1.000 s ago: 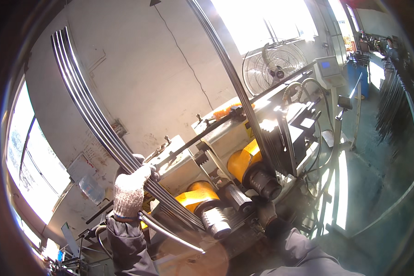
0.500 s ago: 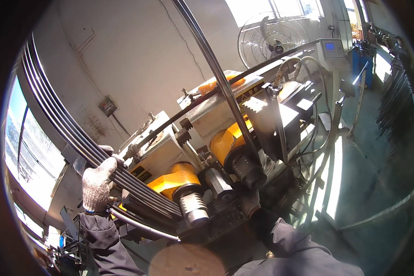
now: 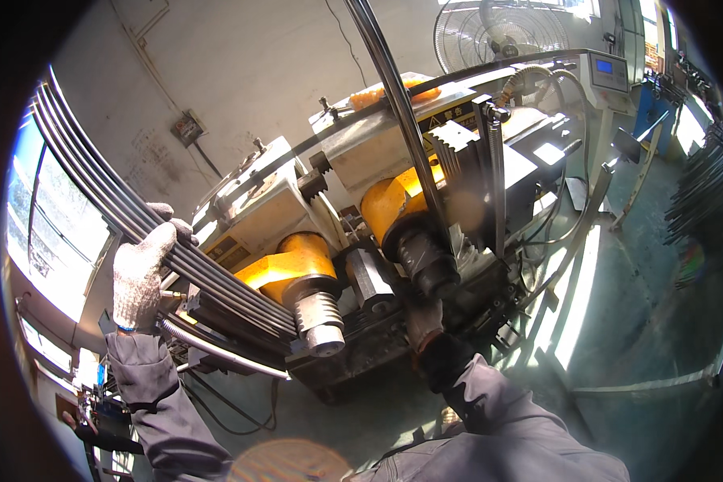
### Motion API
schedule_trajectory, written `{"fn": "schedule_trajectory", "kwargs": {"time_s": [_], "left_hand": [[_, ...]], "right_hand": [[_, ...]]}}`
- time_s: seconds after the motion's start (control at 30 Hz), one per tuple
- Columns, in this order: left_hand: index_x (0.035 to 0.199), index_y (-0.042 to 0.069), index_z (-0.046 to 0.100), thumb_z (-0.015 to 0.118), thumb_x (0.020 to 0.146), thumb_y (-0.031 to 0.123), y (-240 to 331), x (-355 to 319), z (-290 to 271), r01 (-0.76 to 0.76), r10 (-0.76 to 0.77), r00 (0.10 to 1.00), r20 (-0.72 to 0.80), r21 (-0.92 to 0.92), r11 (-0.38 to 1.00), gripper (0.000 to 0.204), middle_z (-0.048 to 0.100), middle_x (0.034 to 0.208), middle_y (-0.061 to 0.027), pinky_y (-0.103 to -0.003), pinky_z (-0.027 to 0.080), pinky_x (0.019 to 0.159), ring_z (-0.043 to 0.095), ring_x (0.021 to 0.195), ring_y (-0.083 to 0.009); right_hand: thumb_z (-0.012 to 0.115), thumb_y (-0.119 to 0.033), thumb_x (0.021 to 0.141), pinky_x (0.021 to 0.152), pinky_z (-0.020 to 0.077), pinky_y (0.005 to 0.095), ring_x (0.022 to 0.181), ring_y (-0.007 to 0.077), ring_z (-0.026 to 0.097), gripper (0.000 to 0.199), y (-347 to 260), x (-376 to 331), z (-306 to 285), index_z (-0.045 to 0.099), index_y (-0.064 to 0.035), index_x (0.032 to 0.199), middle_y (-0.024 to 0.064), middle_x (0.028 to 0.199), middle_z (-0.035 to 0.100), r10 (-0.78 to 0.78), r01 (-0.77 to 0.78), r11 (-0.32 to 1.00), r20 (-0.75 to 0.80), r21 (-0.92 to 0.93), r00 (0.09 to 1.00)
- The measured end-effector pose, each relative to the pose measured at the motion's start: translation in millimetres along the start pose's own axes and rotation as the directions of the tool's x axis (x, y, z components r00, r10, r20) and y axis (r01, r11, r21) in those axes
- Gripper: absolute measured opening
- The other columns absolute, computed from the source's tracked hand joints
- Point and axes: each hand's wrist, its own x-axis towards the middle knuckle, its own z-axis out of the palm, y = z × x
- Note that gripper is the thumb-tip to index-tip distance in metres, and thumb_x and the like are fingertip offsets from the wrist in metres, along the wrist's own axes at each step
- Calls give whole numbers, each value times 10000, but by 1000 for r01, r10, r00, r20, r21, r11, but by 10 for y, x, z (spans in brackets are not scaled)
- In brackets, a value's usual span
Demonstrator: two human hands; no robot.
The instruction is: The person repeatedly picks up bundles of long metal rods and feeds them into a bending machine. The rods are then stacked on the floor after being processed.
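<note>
Metal rods point(image 3: 217, 281) gripped between thumb and fingers of left hand point(image 3: 140, 271) (right hand point(image 3: 423, 319): grip unclear).

Place: metalworking workshop
Grip: left hand point(image 3: 143, 269) round long metal rods point(image 3: 231, 291)
Machine point(image 3: 368, 277): yellow-armed, ribbed metal cylinders point(image 3: 320, 317), right of grip
Control box point(image 3: 610, 85): lit screen point(image 3: 604, 67), far right of grip
Fan point(image 3: 504, 50): caged, beyond grip, rightward

Sun stripes the floor point(image 3: 643, 321), the left window point(image 3: 68, 233) glares, and corners blacken.
</note>
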Motion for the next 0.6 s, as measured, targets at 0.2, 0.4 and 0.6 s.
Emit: {"fn": "schedule_trajectory", "kwargs": {"time_s": [0.2, 0.4, 0.6], "left_hand": [[1399, 11, 623, 701, 1089, 113, 34, -30, -27, -34, 33, 999, 19, 70, 997, 336, 796, 1080, -134, -380, 686, 883, 809, 1002, -250], [1393, -33, 594, 690, 1071, 71, 148, -920, -19, -213, 203, 958, -201, -29, 977, 352, 742, 1052, -141, -370, 649, 875, 760, 928, -236], [1447, 0, 564, 628, 1115, 191, -289, -2539, -182, -80, 76, 979, -188, -10, 997, 388, 725, 1107, -153, -389, 577, 935, 693, 1020, -248]], "right_hand": [[794, -287, 1038, 904, 585, 378, 1071, 229, 768, 475, -80, 39, 28, 731, 33, 1383, 154, 1269, 795, 194, -199, 936, 47, 290, 980], [764, -188, 1057, 887, 593, 384, 996, 232, 773, 301, -588, -438, -466, 776, 32, 1263, 94, 1150, 817, -100, 101, 995, 107, -1, 989], [741, -71, 1074, 807, 643, 381, 853, 223, 772, 76, -1268, -1766, -2186, 735, 3, 1059, 118, 993, 786, 359, -241, 848, -176, 472, 917]]}}
